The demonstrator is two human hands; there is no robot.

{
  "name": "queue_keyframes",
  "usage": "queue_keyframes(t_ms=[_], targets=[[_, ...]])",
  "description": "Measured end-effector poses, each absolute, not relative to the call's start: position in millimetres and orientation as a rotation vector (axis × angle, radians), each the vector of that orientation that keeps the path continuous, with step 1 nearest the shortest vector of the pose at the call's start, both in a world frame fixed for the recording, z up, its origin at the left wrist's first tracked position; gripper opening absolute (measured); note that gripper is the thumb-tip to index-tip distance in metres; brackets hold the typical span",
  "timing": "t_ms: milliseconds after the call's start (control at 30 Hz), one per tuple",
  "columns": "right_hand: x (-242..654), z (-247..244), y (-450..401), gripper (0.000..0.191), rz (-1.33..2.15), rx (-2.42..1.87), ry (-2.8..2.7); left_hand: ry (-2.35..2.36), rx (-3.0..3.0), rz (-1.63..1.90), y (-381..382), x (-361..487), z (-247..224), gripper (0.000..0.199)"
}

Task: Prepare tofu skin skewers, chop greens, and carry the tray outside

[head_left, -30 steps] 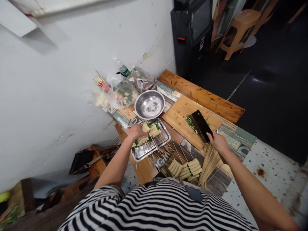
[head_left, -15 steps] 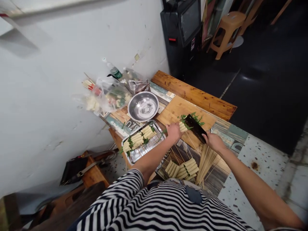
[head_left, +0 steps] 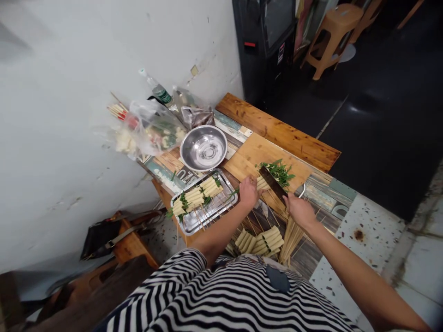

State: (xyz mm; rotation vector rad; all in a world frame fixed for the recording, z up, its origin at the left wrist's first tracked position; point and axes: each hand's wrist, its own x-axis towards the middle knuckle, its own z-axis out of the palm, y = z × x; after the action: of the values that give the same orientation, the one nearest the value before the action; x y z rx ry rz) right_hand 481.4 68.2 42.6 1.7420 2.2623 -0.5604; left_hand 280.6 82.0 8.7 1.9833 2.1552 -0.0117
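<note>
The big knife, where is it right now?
In the head view, the knife is right of centre, in the right hand over the cutting board, between the left hand and the loose greens.

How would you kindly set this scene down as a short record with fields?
Left hand: holds pale rolls at the cutting board
Right hand: grips the cleaver
Blade: between the left hand and the leafy greens
Tray: metal, bearing skewered rolls with greens
Bowl: metal, beyond the tray
Near side: more rolls, thin sticks
</note>
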Motion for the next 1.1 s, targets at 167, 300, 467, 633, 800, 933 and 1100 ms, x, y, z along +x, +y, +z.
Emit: queue_keyframes(t_ms=[167,300,467,633,800,933,1100], targets=[[480,45,71,0.04,-0.523,1.721,2.255,2.119,2.016,-0.03,86,281,8,0.055],[480,50,76,0.039,-0.531,1.681,2.243,2.11,2.023,-0.053,88,281,8,0.051],[483,52,80,0.039,-0.565,1.671,2.204,2.089,2.033,-0.106,91,281,11,0.05],[483,50,76,0.04,-0.535,1.666,2.224,2.075,2.032,-0.126,91,283,15,0.051],[478,44,71,0.039,-0.501,1.64,2.234,2.069,2.033,-0.141,93,284,19,0.045],[479,46,73,0.038,-0.502,1.638,2.22,2.064,2.043,-0.159,93,285,19,0.043],[481,47,74,0.038,-0.528,1.637,2.197,2.081,2.056,-0.173,94,287,17,0.043]])
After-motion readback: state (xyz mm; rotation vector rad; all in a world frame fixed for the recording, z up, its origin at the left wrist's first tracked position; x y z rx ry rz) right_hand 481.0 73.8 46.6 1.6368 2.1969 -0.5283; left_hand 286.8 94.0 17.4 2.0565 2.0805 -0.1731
